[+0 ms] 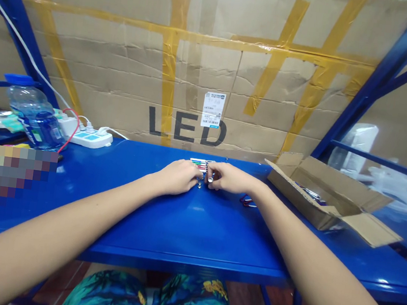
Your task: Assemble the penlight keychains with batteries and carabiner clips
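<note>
My left hand (181,177) rests low over the blue tabletop, fingers curled together and their tips near small silvery pieces (199,184). What those fingers hold, if anything, is too small to make out. Close beside it, my right hand (227,177) is closed with thumb and fingers bent, and a small round white-silver piece (210,179) shows at its fingertips. Just behind both hands lies a row of thin sticks (198,162) in white, green and red, partly covered by the fingers. Their kind is unclear.
An open cardboard box (315,211) stands at the right, with small items inside. Dark red and white bits (247,201) lie under my right forearm. At the left are a blue-capped bottle (35,117) and a white power strip (92,138). A large carton (131,74) backs the table.
</note>
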{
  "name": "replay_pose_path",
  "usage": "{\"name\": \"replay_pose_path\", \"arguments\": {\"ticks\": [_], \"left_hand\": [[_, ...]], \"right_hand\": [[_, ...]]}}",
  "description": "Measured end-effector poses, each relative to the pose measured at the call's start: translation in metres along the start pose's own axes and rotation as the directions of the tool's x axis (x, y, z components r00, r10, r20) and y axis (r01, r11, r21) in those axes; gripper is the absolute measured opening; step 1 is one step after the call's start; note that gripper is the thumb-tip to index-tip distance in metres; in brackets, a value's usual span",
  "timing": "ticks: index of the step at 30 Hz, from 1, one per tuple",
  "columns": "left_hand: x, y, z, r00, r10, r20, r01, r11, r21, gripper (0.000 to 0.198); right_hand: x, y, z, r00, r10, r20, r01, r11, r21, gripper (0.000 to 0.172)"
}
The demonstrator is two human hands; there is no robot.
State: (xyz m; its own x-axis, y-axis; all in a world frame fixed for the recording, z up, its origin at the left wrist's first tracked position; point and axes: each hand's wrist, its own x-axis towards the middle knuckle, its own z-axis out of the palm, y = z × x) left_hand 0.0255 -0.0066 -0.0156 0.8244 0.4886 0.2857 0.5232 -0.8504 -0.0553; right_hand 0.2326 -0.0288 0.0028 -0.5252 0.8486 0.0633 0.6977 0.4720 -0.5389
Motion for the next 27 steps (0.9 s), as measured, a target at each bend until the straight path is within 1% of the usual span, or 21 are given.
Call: {"name": "replay_pose_path", "arguments": {"ticks": [4, 9, 13, 16, 18, 20, 21, 23, 25, 27], "left_hand": [[-0.0014, 0.0013, -0.0018, 0.998, 0.014, 0.063, -0.014, 1.000, 0.005, 0.025], [-0.0015, 0.0010, -0.0036, 0.996, 0.008, 0.092, -0.004, 0.999, -0.051, 0.027], [0.0004, 0.0004, -0.0032, 0.994, -0.005, 0.108, 0.014, 0.996, -0.086, 0.021], [0.0007, 0.0010, -0.0056, 0.989, -0.056, 0.135, 0.064, 0.996, -0.057, 0.012], [0.0002, 0.0005, -0.0078, 0.987, -0.070, 0.144, 0.075, 0.997, -0.031, 0.011], [-0.0001, -0.0008, -0.0092, 0.993, -0.044, 0.108, 0.046, 0.999, -0.012, 0.013], [-0.0001, -0.0016, -0.0094, 0.997, -0.024, 0.068, 0.024, 1.000, 0.002, 0.014], [0.0004, -0.0024, -0.0090, 0.999, 0.009, -0.047, -0.008, 1.000, 0.028, 0.017], [0.0013, -0.0019, -0.0077, 0.987, 0.018, -0.158, -0.017, 1.000, 0.010, 0.019], [0.0020, -0.0002, -0.0057, 0.973, 0.021, -0.228, -0.034, 0.998, -0.052, 0.019]], "right_hand": [[0.0004, 0.0029, 0.0009, 1.000, 0.029, -0.005, -0.029, 0.999, -0.022, 0.014], [0.0010, 0.0029, 0.0010, 0.999, 0.038, -0.019, -0.039, 0.994, -0.098, 0.015], [0.0006, 0.0010, 0.0010, 1.000, 0.005, -0.023, -0.007, 0.994, -0.110, 0.013], [0.0005, 0.0007, 0.0006, 1.000, -0.021, 0.013, 0.022, 0.997, -0.079, 0.012], [0.0009, 0.0017, 0.0003, 0.999, -0.009, 0.041, 0.011, 0.999, -0.054, 0.012], [0.0014, 0.0035, 0.0002, 0.998, 0.012, 0.055, -0.010, 0.999, -0.037, 0.013], [0.0016, 0.0046, 0.0003, 0.998, 0.018, 0.057, -0.016, 0.999, -0.032, 0.014], [0.0020, 0.0065, 0.0007, 0.998, 0.024, 0.055, -0.023, 1.000, -0.020, 0.015], [0.0022, 0.0076, 0.0012, 0.998, 0.026, 0.049, -0.026, 1.000, -0.001, 0.016], [0.0022, 0.0072, 0.0017, 0.999, 0.027, 0.046, -0.028, 0.999, 0.031, 0.017]]}}
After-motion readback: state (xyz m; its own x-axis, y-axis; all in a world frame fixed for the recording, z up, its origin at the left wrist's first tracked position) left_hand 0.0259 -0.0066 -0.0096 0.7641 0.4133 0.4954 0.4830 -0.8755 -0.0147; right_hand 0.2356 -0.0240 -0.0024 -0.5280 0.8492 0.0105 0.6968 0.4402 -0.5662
